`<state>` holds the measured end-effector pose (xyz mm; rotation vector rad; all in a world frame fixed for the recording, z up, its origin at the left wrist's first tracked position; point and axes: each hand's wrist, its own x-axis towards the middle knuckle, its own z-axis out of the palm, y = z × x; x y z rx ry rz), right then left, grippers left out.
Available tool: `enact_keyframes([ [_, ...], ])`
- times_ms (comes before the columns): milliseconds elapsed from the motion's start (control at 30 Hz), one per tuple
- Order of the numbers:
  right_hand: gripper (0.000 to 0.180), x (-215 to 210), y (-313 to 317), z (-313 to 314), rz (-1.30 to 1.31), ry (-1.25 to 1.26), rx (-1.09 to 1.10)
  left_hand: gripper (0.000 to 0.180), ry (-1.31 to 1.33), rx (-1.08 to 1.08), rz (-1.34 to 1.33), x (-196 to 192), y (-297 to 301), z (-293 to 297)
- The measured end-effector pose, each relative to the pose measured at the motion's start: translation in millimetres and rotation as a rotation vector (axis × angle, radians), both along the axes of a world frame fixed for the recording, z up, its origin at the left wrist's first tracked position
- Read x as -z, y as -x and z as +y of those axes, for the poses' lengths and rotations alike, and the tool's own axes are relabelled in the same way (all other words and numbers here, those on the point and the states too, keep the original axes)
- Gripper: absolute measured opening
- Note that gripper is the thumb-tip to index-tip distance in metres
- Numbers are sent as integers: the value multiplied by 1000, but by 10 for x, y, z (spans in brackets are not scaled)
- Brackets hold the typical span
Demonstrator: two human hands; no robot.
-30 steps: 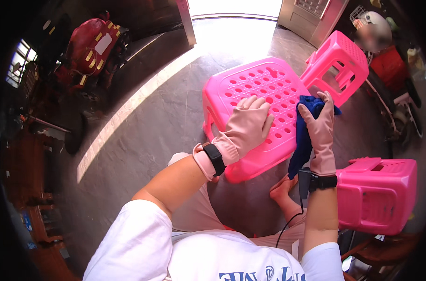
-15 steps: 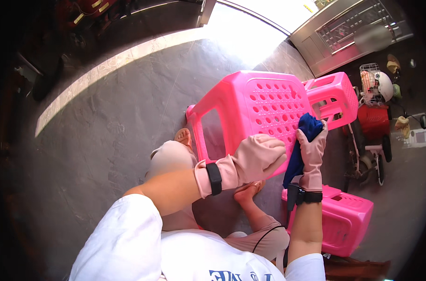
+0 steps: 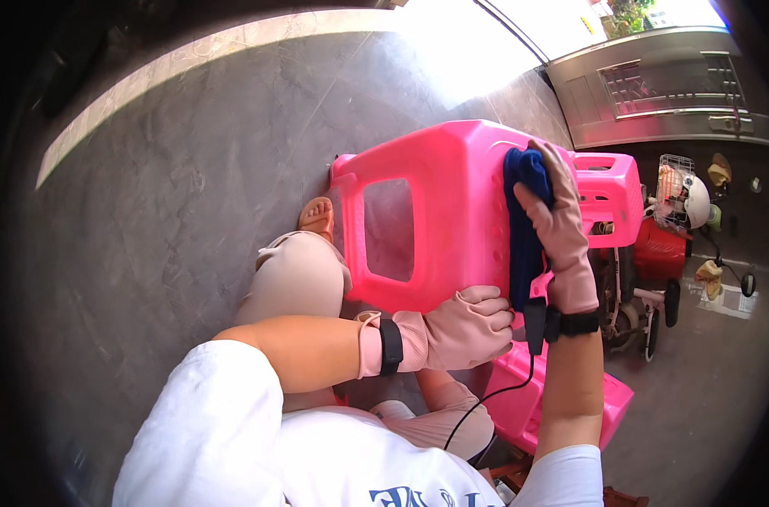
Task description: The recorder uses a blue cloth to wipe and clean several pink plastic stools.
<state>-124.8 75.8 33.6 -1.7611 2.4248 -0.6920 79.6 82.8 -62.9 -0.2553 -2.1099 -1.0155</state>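
Observation:
A pink plastic stool (image 3: 439,182) lies tipped on its side between my legs, its perforated seat turned to the right. My left hand (image 3: 470,328), in a pale pink rubber glove, is closed over the stool's near edge with its fingers curled. In a matching glove, my right hand (image 3: 560,228) presses a dark blue cloth (image 3: 526,228) flat against the seat. The thumb and fingers lie around the cloth, which covers most of the seat's holes.
Another pink stool (image 3: 608,190) is just beyond the seat, and a third pink stool (image 3: 528,393) lies below my right forearm. Farther right stands a scooter-like vehicle with a red body (image 3: 659,249) and a wire basket (image 3: 676,182). A metal door (image 3: 663,89) is at the far right.
The stool has turned, so its seat faces farther right and its side shows more. My right hand has moved the cloth farther up the seat. My left hand has settled onto the near edge.

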Motion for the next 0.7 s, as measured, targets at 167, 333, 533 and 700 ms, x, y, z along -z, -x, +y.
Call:
enact_keyframes([
  [167, 81, 65, -198, -204, -6, -4, 74, 13, 125, -110, 27, 93, -5, -10],
  [333, 95, 116, -635, -44, -66, 3, -111, 12, 146, 21, 18, 63, -97, -103],
  [533, 78, 177, 437, -417, 108, 67, 38, 20, 202, 83, -66, 143, 64, 69],
  [700, 75, 209, 198, -356, -27, 3, 127, 19, -112, 47, 95, 217, 62, 73],
])
